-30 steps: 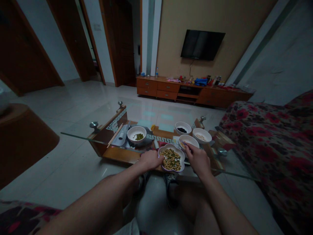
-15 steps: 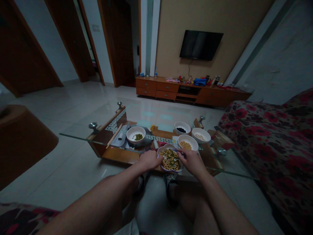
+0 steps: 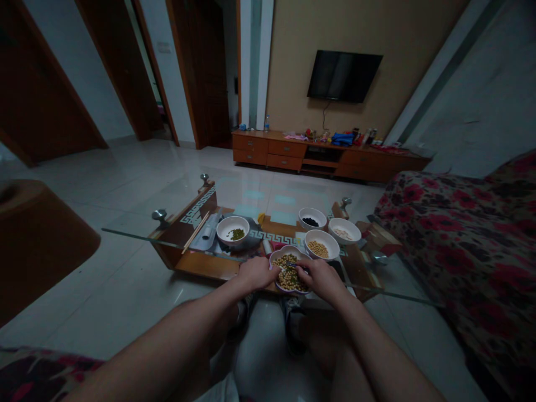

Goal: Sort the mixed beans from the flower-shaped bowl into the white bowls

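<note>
A flower-shaped bowl (image 3: 288, 291) with a purplish rim stands at the near edge of the glass table, full of yellow and green beans with a few white pieces. My left hand (image 3: 256, 273) is closed on its left rim, thumb over the edge. Above the beans, my right hand (image 3: 320, 278) pinches a thin dark tool (image 3: 292, 264), tweezers-like, its tip among the beans. Just behind is a white bowl (image 3: 335, 252) of yellow beans. To the left, another white bowl (image 3: 223, 228) holds green beans.
A bowl (image 3: 322, 215) of black beans and a bowl (image 3: 357, 230) of pale pieces stand at the back right of the glass table (image 3: 138, 231). Chopsticks (image 3: 195, 233) lie at the left. A floral sofa (image 3: 456, 223) is on the right.
My right hand has moved left and slightly down, from the bowl's right rim to over the beans, with the thin tool in it. My left hand stays on the rim.
</note>
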Demonstrator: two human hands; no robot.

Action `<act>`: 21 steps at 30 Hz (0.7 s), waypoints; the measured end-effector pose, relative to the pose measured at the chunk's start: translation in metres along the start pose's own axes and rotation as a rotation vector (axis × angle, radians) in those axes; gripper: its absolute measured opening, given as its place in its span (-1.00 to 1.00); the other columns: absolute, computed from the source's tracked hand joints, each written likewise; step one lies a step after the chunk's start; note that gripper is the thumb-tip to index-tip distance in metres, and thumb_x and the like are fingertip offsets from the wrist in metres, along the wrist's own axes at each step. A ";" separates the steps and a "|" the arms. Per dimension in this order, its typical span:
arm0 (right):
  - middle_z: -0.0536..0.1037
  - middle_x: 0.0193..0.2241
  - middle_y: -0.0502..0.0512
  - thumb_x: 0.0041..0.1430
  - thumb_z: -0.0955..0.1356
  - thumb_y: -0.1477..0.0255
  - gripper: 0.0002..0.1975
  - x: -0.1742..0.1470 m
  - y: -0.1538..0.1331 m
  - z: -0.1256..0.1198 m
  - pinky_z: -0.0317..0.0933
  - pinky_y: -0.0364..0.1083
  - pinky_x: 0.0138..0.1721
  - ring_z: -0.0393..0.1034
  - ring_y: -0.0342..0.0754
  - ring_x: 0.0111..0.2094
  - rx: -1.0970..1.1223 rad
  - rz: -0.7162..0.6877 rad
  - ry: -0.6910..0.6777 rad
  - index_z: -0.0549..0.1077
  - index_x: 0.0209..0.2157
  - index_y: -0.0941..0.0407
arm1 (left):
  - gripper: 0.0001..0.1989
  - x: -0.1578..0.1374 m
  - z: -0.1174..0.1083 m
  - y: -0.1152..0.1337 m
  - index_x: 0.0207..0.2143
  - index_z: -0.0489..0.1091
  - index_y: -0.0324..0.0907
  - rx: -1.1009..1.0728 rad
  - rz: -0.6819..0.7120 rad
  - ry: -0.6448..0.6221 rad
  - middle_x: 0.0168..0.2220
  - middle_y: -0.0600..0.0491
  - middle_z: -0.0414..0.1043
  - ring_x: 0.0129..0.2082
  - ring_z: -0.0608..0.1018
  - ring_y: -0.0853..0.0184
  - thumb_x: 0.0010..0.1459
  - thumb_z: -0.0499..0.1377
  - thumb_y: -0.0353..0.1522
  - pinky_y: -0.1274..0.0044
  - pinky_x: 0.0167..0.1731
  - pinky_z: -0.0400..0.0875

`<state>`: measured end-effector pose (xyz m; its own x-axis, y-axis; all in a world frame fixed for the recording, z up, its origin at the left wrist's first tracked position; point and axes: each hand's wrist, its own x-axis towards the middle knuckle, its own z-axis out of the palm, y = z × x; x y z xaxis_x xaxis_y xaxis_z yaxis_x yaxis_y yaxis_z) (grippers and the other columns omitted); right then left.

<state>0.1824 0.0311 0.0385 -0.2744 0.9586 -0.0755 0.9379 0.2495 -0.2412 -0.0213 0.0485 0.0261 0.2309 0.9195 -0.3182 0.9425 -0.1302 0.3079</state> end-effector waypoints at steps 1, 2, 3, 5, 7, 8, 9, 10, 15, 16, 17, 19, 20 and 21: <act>0.60 -0.25 0.08 0.25 0.19 0.25 -0.65 0.000 0.000 0.000 0.17 -0.17 -0.29 0.47 -0.05 -0.21 0.000 0.000 -0.002 0.53 -0.09 -0.02 | -0.45 0.000 0.000 0.000 -0.22 0.51 -0.28 -0.004 0.002 0.002 -0.21 -0.24 0.52 -0.19 0.56 0.02 0.19 -0.12 -0.08 0.35 -0.23 0.43; 0.60 -0.24 0.08 0.25 0.19 0.25 -0.64 0.000 0.000 0.000 0.17 -0.18 -0.30 0.47 -0.06 -0.21 -0.002 0.000 -0.006 0.53 -0.09 -0.02 | -0.45 0.000 0.000 0.000 -0.22 0.51 -0.28 -0.008 0.004 0.005 -0.21 -0.24 0.52 -0.19 0.56 0.02 0.19 -0.12 -0.08 0.34 -0.23 0.43; 0.60 -0.25 0.08 0.25 0.19 0.25 -0.64 0.001 0.000 0.001 0.17 -0.18 -0.30 0.47 -0.06 -0.21 -0.005 0.001 -0.011 0.53 -0.09 -0.02 | -0.44 0.000 0.000 -0.001 -0.23 0.51 -0.28 -0.010 0.008 0.009 -0.21 -0.25 0.52 -0.19 0.56 0.02 0.19 -0.12 -0.07 0.33 -0.23 0.43; 0.60 -0.26 0.08 0.25 0.19 0.25 -0.65 0.001 0.000 0.001 0.17 -0.18 -0.30 0.47 -0.06 -0.22 -0.010 -0.001 -0.012 0.53 -0.09 -0.02 | -0.44 0.000 0.001 -0.002 -0.23 0.51 -0.28 -0.016 0.018 0.014 -0.22 -0.25 0.52 -0.20 0.56 0.02 0.19 -0.11 -0.06 0.33 -0.24 0.43; 0.60 -0.26 0.07 0.25 0.19 0.26 -0.65 0.001 0.000 0.001 0.17 -0.18 -0.31 0.47 -0.06 -0.23 -0.010 -0.004 -0.004 0.53 -0.11 -0.02 | -0.45 0.001 0.002 -0.002 -0.24 0.51 -0.27 -0.018 0.023 0.022 -0.22 -0.24 0.53 -0.21 0.57 0.02 0.19 -0.11 -0.06 0.33 -0.24 0.43; 0.60 -0.27 0.07 0.25 0.19 0.26 -0.65 0.001 0.000 0.001 0.16 -0.18 -0.32 0.47 -0.05 -0.23 -0.007 -0.006 0.000 0.54 -0.12 -0.02 | -0.45 0.001 0.003 -0.003 -0.24 0.51 -0.27 -0.018 0.025 0.027 -0.23 -0.23 0.53 -0.21 0.57 0.02 0.19 -0.11 -0.06 0.33 -0.25 0.43; 0.60 -0.28 0.07 0.25 0.19 0.26 -0.66 0.001 0.000 0.001 0.16 -0.18 -0.32 0.47 -0.05 -0.24 -0.004 -0.005 0.003 0.54 -0.13 -0.02 | -0.45 0.002 0.004 -0.003 -0.25 0.51 -0.27 -0.017 0.028 0.031 -0.23 -0.22 0.53 -0.22 0.57 0.03 0.19 -0.11 -0.06 0.33 -0.25 0.44; 0.60 -0.28 0.07 0.24 0.19 0.26 -0.66 0.001 0.000 0.000 0.16 -0.18 -0.32 0.47 -0.05 -0.24 -0.002 -0.004 0.003 0.54 -0.13 -0.02 | -0.45 0.002 0.004 -0.004 -0.25 0.50 -0.26 -0.015 0.029 0.033 -0.24 -0.22 0.53 -0.22 0.57 0.03 0.19 -0.11 -0.06 0.34 -0.25 0.44; 0.60 -0.26 0.09 0.24 0.20 0.26 -0.66 0.000 -0.001 -0.002 0.17 -0.16 -0.32 0.47 -0.04 -0.24 -0.010 -0.001 -0.009 0.53 -0.12 -0.02 | -0.42 0.002 0.004 -0.004 -0.22 0.50 -0.27 -0.005 0.020 0.020 -0.20 -0.24 0.52 -0.20 0.56 0.03 0.20 -0.13 -0.03 0.35 -0.23 0.43; 0.60 -0.27 0.09 0.24 0.19 0.26 -0.66 0.000 -0.002 -0.003 0.17 -0.16 -0.32 0.47 -0.03 -0.24 -0.014 0.004 -0.011 0.54 -0.13 -0.01 | -0.42 0.002 0.004 -0.004 -0.22 0.50 -0.28 -0.005 0.019 0.015 -0.20 -0.25 0.51 -0.19 0.56 0.04 0.21 -0.13 -0.03 0.35 -0.23 0.42; 0.60 -0.27 0.10 0.24 0.19 0.26 -0.66 -0.001 -0.002 -0.003 0.17 -0.17 -0.31 0.47 -0.03 -0.23 -0.016 0.012 -0.014 0.54 -0.14 0.00 | -0.42 0.002 0.003 -0.003 -0.22 0.50 -0.28 -0.006 0.018 0.010 -0.20 -0.25 0.51 -0.19 0.56 0.04 0.21 -0.13 -0.04 0.35 -0.22 0.42; 0.60 -0.26 0.10 0.24 0.19 0.26 -0.66 -0.001 -0.003 -0.004 0.18 -0.17 -0.31 0.47 -0.03 -0.22 -0.017 0.028 -0.018 0.55 -0.14 0.00 | -0.43 0.001 0.002 -0.003 -0.21 0.50 -0.28 -0.006 0.017 0.004 -0.20 -0.25 0.51 -0.19 0.56 0.04 0.21 -0.14 -0.06 0.34 -0.22 0.42; 0.60 -0.25 0.10 0.24 0.20 0.26 -0.66 -0.001 -0.003 -0.004 0.18 -0.17 -0.30 0.47 -0.03 -0.21 -0.017 0.032 -0.021 0.54 -0.13 -0.01 | -0.43 0.001 0.001 -0.002 -0.21 0.50 -0.28 -0.005 0.016 0.000 -0.20 -0.24 0.52 -0.18 0.56 0.04 0.21 -0.13 -0.06 0.34 -0.22 0.42; 0.60 -0.25 0.10 0.24 0.20 0.26 -0.66 -0.001 -0.003 -0.004 0.19 -0.17 -0.30 0.47 -0.03 -0.21 -0.017 0.031 -0.023 0.54 -0.12 -0.01 | -0.44 0.000 0.001 -0.002 -0.21 0.50 -0.28 -0.003 0.014 -0.002 -0.20 -0.24 0.52 -0.18 0.56 0.04 0.21 -0.13 -0.06 0.35 -0.22 0.42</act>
<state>0.1806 0.0304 0.0435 -0.2498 0.9626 -0.1048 0.9494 0.2222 -0.2218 -0.0228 0.0489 0.0248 0.2443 0.9168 -0.3159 0.9384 -0.1415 0.3151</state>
